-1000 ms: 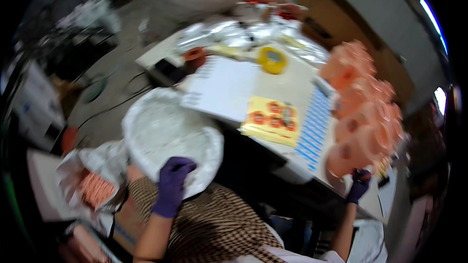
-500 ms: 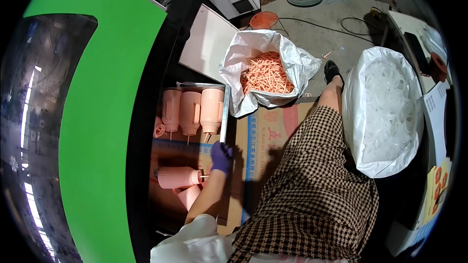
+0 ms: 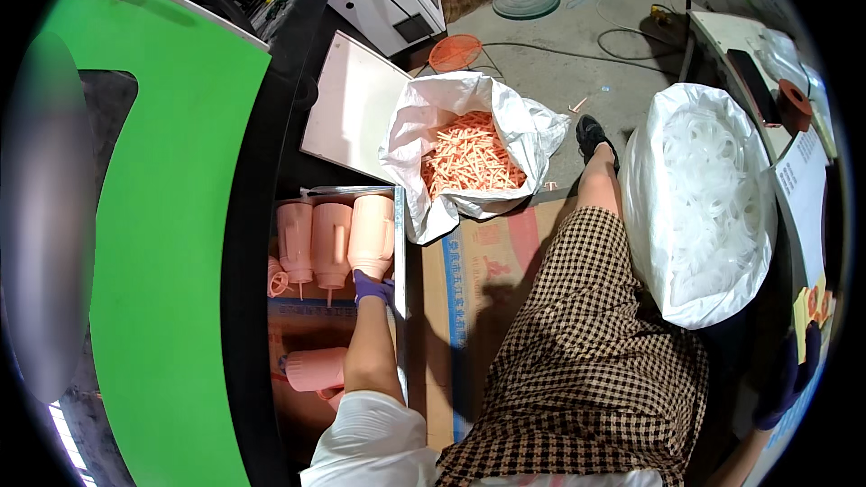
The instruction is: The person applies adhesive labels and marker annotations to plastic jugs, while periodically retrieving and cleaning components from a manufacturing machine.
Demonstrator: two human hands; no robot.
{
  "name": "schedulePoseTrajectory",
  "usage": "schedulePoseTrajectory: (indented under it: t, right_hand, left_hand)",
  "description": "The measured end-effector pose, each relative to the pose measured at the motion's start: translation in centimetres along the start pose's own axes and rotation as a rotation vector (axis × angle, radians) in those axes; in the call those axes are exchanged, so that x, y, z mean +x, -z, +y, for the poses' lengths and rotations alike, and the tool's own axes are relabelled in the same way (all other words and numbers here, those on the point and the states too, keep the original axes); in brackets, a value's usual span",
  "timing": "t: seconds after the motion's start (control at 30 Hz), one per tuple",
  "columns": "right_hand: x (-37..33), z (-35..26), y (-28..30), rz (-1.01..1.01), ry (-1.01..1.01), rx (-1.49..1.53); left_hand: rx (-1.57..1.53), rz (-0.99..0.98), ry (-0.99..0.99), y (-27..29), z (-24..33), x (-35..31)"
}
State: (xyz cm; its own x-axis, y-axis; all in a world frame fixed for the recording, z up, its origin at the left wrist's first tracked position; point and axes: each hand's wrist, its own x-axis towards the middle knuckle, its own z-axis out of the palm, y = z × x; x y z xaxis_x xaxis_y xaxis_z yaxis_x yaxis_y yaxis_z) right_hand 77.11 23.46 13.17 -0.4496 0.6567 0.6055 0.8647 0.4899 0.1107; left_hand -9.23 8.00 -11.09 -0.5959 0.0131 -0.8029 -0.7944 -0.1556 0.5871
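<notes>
Grey floor, white tabletop, pale boxy cabinet

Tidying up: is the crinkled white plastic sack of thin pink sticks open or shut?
Open: the crinkled white plastic sack has its mouth spread, showing thin pink sticks heaped inside.

Jugs left of both sacks

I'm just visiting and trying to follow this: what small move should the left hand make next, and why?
I'd suggest the left hand secure its grip on the rightmost pink jug before anything else. It is already at the jug's narrow end, but its hold is largely hidden, and the middle jug sits close alongside.
</notes>
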Motion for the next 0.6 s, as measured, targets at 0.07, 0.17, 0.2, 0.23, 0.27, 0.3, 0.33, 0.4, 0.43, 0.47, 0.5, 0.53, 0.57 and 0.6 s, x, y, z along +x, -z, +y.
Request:
schedulePoseTrajectory:
  t: [0.07,0.17,0.2,0.23,0.27,0.3,0.33,0.4,0.43,0.47,0.5,0.53,0.57,0.6]
  right_hand:
    - [0.7,-1.4,0.4,0.022,0.004,-0.049]
    - [1.8,-4.1,-2.1,0.114,0.0,0.122]
    - [2.2,-4.8,-2.2,0.092,0.001,0.196]
    - [2.7,-5.8,-2.3,0.068,-0.003,0.303]
    - [3.3,-6.8,-2.2,0.043,-0.015,0.409]
    - [4.1,-7.8,-2.3,0.016,-0.006,0.509]
    - [4.8,-9.1,-3.1,-0.013,-0.062,0.671]
    - [8.3,-12.4,-2.9,-0.053,0.098,0.683]
    - [9.9,-13.8,-3.4,-0.113,0.213,0.789]
    - [11.2,-15.3,-4.2,-0.181,0.325,0.894]
    - [12.1,-17.2,-4.9,-0.143,0.388,0.996]
    - [12.5,-19.1,-5.9,-0.114,0.436,1.08]
    - [12.7,-20.5,-6.7,-0.154,0.426,1.117]
    - [12.7,-21.4,-7.4,-0.187,0.418,1.157]
  left_hand:
    - [-0.097,0.073,-0.215,-3.2,-3.6,-4.7]
    - [0.297,-0.137,-0.98,2.7,0.8,-8.4]
    - [0.456,-0.223,-1.194,2.0,0.6,-11.2]
    - [0.578,-0.293,-1.429,1.7,0.9,-15.0]
    - [0.715,-0.372,-1.709,0.6,0.9,-18.9]
    - [0.871,-0.544,-1.638,0.1,1.3,-24.0]
    - [1.02,-0.708,-1.549,-0.5,1.2,-28.3]
    - [1.185,-1.134,-1.692,-2.7,-0.8,-34.0]
    - [1.183,-1.33,-1.508,-3.8,-3.2,-36.7]
    - [1.161,-1.475,-1.441,-4.5,-5.7,-38.1]
    - [1.106,-1.508,-1.473,-5.1,-7.3,-38.8]
    - [1.039,-1.566,-1.491,-6.3,-8.9,-39.0]
    - [1.149,-1.559,-1.332,-7.8,-9.7,-40.5]
    - [1.258,-1.543,-1.181,-8.9,-10.2,-42.0]
